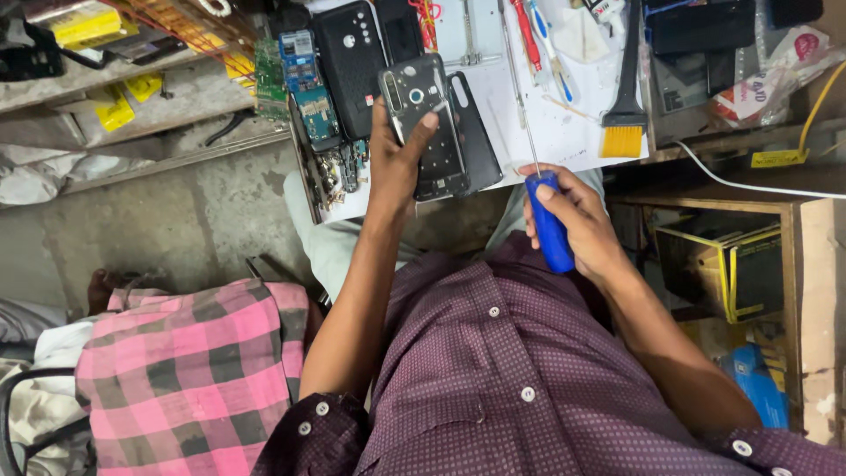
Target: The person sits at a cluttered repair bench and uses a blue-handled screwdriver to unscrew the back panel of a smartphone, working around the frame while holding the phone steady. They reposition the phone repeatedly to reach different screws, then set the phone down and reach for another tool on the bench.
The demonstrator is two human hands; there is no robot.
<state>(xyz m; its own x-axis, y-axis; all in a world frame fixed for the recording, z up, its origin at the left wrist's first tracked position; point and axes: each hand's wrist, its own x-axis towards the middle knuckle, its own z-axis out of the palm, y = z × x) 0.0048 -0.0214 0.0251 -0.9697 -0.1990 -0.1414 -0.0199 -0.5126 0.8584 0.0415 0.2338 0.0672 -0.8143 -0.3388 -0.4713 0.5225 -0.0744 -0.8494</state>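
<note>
My left hand (398, 159) grips an opened black phone body (425, 123), inner side up, with its round camera hole near the top; my thumb rests across its upper edge. My right hand (577, 220) is closed around a blue-handled screwdriver (548, 225) whose thin metal shaft points up and away toward the white work mat (564, 132). The shaft is clear of the phone. Beside the phone lies a black back cover (480, 132).
The mat holds a black phone cover (351, 62), a blue circuit board (308, 84), small loose parts, a yellow-bristled brush (624, 132), a red tool and a toothbrush. A person in a pink checked shirt (185, 370) sits at my lower left. Shelves with boxes stand right.
</note>
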